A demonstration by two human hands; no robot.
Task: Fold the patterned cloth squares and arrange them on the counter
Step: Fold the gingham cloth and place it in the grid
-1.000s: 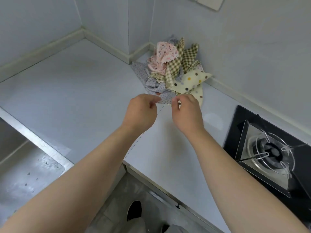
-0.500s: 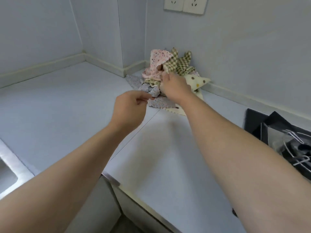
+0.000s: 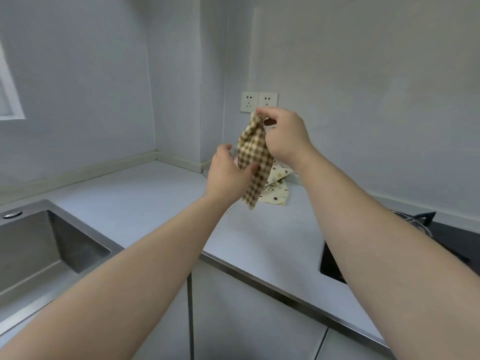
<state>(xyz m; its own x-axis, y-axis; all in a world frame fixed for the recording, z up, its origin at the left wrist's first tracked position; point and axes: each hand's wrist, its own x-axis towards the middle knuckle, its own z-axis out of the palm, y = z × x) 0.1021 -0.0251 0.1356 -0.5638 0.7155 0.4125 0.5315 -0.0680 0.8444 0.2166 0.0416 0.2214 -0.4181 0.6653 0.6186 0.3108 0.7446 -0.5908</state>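
The person is holding the checked cloth [image 3: 253, 154] up in the air above the counter [image 3: 145, 203]. It is hanging by one corner, with its long axis running nearly straight up and down and its free bottom corner pointing down and slightly to the person's left. The right hand [image 3: 285, 136] is pinching the top corner between thumb and fingertips, just below the wall sockets [image 3: 258, 101] in the view, so it is carrying the weight. The left hand [image 3: 228, 172] is sitting lower, at the cloth's left side, with its thumb lying across the front of the left edge and its fingers going behind. It appears to be gripping that edge about midway down, though the fingers behind are hidden. The two hands are therefore working close together on the same piece, one above the other rather than side by side. The coming move is probably turning on that: to open the square flat for folding, the left hand — the one nearer the loose lower half — is likely needing to slide along the edge to a neighbouring corner and draw it sideways, away from the right. The remaining squares, a dotted cloth [image 3: 276, 194] showing among them, are lying on the counter just behind and below the hands, by the wall.
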